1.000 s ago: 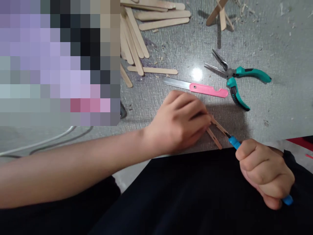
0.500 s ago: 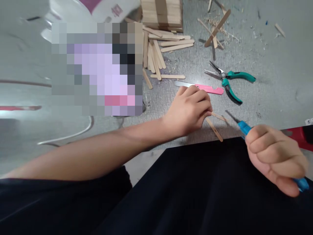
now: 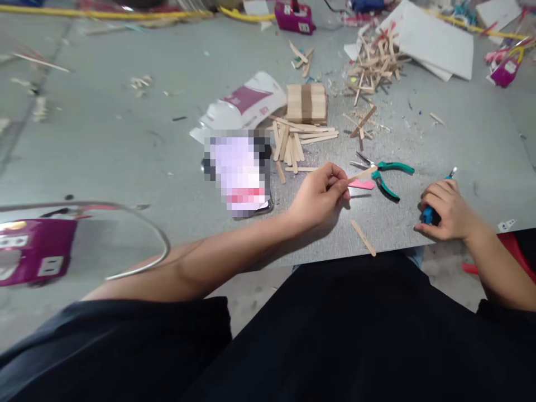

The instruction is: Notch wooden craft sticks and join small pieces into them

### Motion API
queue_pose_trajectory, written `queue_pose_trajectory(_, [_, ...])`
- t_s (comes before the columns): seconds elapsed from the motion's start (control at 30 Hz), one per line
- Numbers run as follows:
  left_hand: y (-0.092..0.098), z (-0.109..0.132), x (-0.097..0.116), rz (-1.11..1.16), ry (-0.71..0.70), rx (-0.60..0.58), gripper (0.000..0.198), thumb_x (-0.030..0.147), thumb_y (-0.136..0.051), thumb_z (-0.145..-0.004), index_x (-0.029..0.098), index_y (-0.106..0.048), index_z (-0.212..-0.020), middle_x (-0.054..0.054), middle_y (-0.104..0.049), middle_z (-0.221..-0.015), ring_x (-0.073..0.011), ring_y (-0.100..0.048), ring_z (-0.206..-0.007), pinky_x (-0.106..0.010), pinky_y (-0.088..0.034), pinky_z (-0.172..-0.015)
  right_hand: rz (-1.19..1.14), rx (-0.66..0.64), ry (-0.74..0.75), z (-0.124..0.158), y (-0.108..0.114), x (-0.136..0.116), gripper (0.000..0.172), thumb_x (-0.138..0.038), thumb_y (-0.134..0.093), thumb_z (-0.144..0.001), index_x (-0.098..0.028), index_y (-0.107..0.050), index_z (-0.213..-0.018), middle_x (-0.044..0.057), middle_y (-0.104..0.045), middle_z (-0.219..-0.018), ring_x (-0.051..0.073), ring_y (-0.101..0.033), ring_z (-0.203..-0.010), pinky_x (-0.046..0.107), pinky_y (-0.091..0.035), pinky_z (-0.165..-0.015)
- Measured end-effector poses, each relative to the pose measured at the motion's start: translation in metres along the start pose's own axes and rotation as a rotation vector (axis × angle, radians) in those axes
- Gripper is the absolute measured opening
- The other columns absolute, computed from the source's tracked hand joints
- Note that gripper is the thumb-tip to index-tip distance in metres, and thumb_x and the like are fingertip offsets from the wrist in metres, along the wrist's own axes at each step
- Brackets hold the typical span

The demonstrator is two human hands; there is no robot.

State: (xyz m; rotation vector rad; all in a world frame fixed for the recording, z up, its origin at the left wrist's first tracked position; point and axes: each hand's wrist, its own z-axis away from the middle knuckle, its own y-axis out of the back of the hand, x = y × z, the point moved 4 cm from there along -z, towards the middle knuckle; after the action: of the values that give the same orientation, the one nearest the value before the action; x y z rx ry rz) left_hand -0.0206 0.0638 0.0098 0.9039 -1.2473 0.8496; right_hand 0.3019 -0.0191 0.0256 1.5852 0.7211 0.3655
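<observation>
My left hand (image 3: 320,192) pinches one end of a wooden craft stick (image 3: 363,174), raised over the table and pointing right. A pink-handled folding knife (image 3: 362,184) lies just beyond those fingers, partly hidden. My right hand (image 3: 446,206) is down at the table, fingers curled round a blue-handled screwdriver (image 3: 427,215); its metal tip points away from me. Below my left hand another craft stick (image 3: 363,238) lies near the table edge. Green-handled pliers (image 3: 385,174) rest with jaws apart between my hands.
Loose craft sticks (image 3: 288,142) and a banded bundle of sticks (image 3: 306,104) lie beyond my left hand, by a white and purple packet (image 3: 251,100). A blurred-out phone (image 3: 263,207) is left of them. A cable (image 3: 161,237) crosses my left forearm near a purple box (image 3: 36,251).
My right hand has lowered the screwdriver to the table, farther from me. My left hand has turned and lifted one stick; the other stays near the edge. The view has pulled back.
</observation>
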Motion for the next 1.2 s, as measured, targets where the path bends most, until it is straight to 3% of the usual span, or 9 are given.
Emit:
queue_pose_trajectory(0.1, [0.000,-0.007,0.015,0.134,-0.052,0.049,0.006,0.013,-0.058,-0.100,0.017,-0.063,-0.102,-0.001,-0.072,-0.069,-0.0100,-0.058,-0.053,-0.025,-0.047,-0.056,-0.023,-0.048,-0.041,0.000,-0.001,0.009,0.034,-0.055,-0.071,-0.093,-0.023,-0.060,-0.101,0.008,-0.064,-0.101,0.029,-0.059,-0.102,0.049,-0.040,-0.095])
queue_pose_trajectory(0.2, [-0.006,-0.012,0.033,0.185,-0.165,0.123,0.010,0.012,-0.057,-0.100,0.016,-0.066,-0.098,0.003,-0.062,-0.062,-0.0082,-0.053,-0.053,-0.023,-0.045,-0.058,-0.052,-0.055,-0.054,-0.005,0.002,0.012,0.042,-0.064,-0.067,-0.096,-0.023,-0.062,-0.105,0.011,-0.066,-0.111,0.032,-0.059,-0.109,0.049,-0.042,-0.097])
queue_pose_trajectory(0.37, [-0.042,-0.027,0.042,0.220,-0.236,0.155,0.018,0.021,-0.046,-0.105,0.020,-0.060,-0.094,0.008,-0.040,-0.057,-0.0094,-0.038,-0.049,-0.023,-0.033,-0.049,0.014,0.015,-0.227,-0.050,0.006,0.010,0.070,-0.077,-0.055,-0.097,-0.018,-0.059,-0.136,0.019,-0.063,-0.136,0.037,-0.056,-0.128,0.054,-0.043,-0.113])
queue_pose_trajectory(0.43, [-0.055,-0.033,0.039,0.225,-0.245,0.160,0.016,0.026,-0.046,-0.106,0.021,-0.057,-0.096,0.008,-0.040,-0.059,-0.0096,-0.037,-0.049,-0.024,-0.034,-0.050,0.099,-0.085,-0.328,-0.077,0.001,0.006,0.084,-0.079,-0.054,-0.096,-0.015,-0.051,-0.150,0.023,-0.057,-0.151,0.042,-0.052,-0.139,0.057,-0.043,-0.113])
queue_pose_trajectory(0.5, [-0.060,-0.034,0.036,0.213,-0.258,0.159,0.016,0.034,-0.052,-0.105,0.021,-0.056,-0.097,0.007,-0.045,-0.066,-0.0093,-0.038,-0.051,-0.024,-0.036,-0.051,0.158,-0.209,-0.389,-0.098,-0.004,0.001,0.091,-0.078,-0.052,-0.095,-0.016,-0.043,-0.160,0.024,-0.055,-0.157,0.044,-0.054,-0.137,0.058,-0.046,-0.108])
queue_pose_trajectory(0.7, [-0.023,-0.018,0.029,0.052,-0.268,0.224,0.025,0.043,-0.066,-0.102,0.020,-0.067,-0.093,0.002,-0.057,-0.073,-0.0125,-0.049,-0.064,-0.027,-0.041,-0.062,0.224,-0.313,-0.366,-0.120,-0.007,-0.021,0.084,-0.065,-0.054,-0.094,-0.012,-0.049,-0.158,0.026,-0.062,-0.147,0.045,-0.059,-0.128,0.056,-0.048,-0.100])
queue_pose_trajectory(0.87, [-0.004,-0.005,0.015,-0.035,-0.242,0.290,0.026,0.037,-0.058,-0.105,0.021,-0.060,-0.085,0.003,-0.053,-0.069,-0.0133,-0.048,-0.065,-0.028,-0.039,-0.064,0.292,-0.273,-0.397,-0.119,-0.017,-0.027,0.055,-0.035,-0.046,-0.096,-0.006,-0.058,-0.141,0.027,-0.064,-0.131,0.042,-0.060,-0.117,0.052,-0.048,-0.091])
queue_pose_trajectory(1.03, [-0.007,0.004,0.001,-0.028,-0.222,0.219,0.033,0.042,-0.060,-0.106,0.020,-0.057,-0.081,0.003,-0.053,-0.068,-0.0118,-0.046,-0.061,-0.028,-0.038,-0.062,0.223,-0.064,-0.332,-0.107,-0.019,-0.005,0.032,-0.026,-0.051,-0.092,-0.013,-0.064,-0.118,0.022,-0.068,-0.115,0.036,-0.063,-0.103,0.047,-0.050,-0.082])
queue_pose_trajectory(1.2, [-0.006,0.006,-0.004,0.077,-0.226,0.188,0.047,0.062,-0.052,-0.109,0.021,-0.056,-0.086,0.004,-0.048,-0.069,-0.0113,-0.043,-0.059,-0.027,-0.038,-0.057,-0.051,0.137,-0.349,-0.099,-0.005,0.011,0.035,-0.048,-0.048,-0.107,-0.018,-0.063,-0.118,0.015,-0.074,-0.106,0.031,-0.071,-0.094,0.043,-0.054,-0.078])
